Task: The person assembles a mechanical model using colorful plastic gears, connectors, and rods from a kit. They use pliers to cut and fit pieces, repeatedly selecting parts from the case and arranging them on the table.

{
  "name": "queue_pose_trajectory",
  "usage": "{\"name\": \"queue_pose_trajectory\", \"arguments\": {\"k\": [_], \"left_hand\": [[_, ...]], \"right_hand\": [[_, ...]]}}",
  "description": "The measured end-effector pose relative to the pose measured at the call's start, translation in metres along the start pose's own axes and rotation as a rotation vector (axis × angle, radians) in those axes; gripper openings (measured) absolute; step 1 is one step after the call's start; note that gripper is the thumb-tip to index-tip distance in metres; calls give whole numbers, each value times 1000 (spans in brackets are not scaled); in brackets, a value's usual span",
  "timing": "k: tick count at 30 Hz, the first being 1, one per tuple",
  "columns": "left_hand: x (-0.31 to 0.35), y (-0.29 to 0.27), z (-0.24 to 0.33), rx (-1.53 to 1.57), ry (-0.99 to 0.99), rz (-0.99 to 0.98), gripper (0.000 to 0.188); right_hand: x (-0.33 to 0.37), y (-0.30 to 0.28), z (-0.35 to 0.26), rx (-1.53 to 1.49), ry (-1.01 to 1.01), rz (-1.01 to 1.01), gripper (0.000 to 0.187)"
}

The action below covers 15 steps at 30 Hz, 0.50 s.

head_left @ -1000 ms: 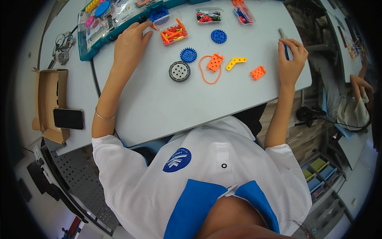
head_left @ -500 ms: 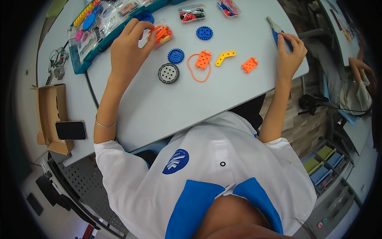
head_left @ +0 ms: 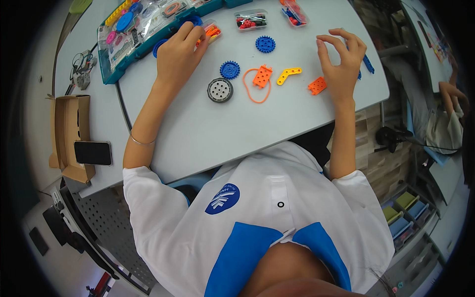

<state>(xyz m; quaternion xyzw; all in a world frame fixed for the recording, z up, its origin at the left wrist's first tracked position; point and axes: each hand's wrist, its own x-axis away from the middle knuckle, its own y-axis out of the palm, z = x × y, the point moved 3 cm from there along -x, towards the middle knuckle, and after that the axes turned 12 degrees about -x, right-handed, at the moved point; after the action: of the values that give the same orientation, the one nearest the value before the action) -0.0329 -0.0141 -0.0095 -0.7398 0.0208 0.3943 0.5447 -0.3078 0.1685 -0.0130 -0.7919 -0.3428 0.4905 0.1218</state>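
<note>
My left hand [head_left: 180, 57] reaches to a small clear box of orange and yellow plastic pieces [head_left: 213, 30]. Its fingers are bent together at the box's near side, and whatever they pinch is hidden. On the right, my right hand [head_left: 342, 67] is raised with fingers curved and apart, holding nothing. Behind it, partly covered, lies a blue-handled tool [head_left: 367, 64]. An orange perforated block [head_left: 317, 86] sits just left of that hand. Further left are a yellow angled beam [head_left: 289, 75], another orange block [head_left: 262, 76] with an orange band [head_left: 257, 101], and a blue gear [head_left: 229, 70].
A grey wheel [head_left: 219, 90] and a second blue gear [head_left: 265, 44] lie on the white table [head_left: 257, 128]. Clear boxes [head_left: 251, 21] [head_left: 295, 14] stand at the back. A teal-edged kit case [head_left: 116, 72], cardboard box [head_left: 71, 138] and phone [head_left: 93, 153] are leftward.
My right hand has let go of the blue-handled tool and moved left of it, its fingers opening. My left hand has shifted slightly by the box of pieces. The whole view has shifted slightly.
</note>
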Motion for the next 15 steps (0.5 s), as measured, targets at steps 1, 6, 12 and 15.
{"name": "queue_pose_trajectory", "arguments": {"k": [1,6,12,15], "left_hand": [[-1,0,-1,-2,-5,1,14],[-3,-29,13,244,-108,-165,19],[12,-35,58,261,-100,-372,42],[15,-29,62,311,-131,-458,57]], "right_hand": [[-3,5,-5,-21,-28,-20,10],[-19,41,-30,-424,218,-506,22],[-24,76,-45,-113,123,-609,41],[-32,71,-62,-319,227,-600,40]]}}
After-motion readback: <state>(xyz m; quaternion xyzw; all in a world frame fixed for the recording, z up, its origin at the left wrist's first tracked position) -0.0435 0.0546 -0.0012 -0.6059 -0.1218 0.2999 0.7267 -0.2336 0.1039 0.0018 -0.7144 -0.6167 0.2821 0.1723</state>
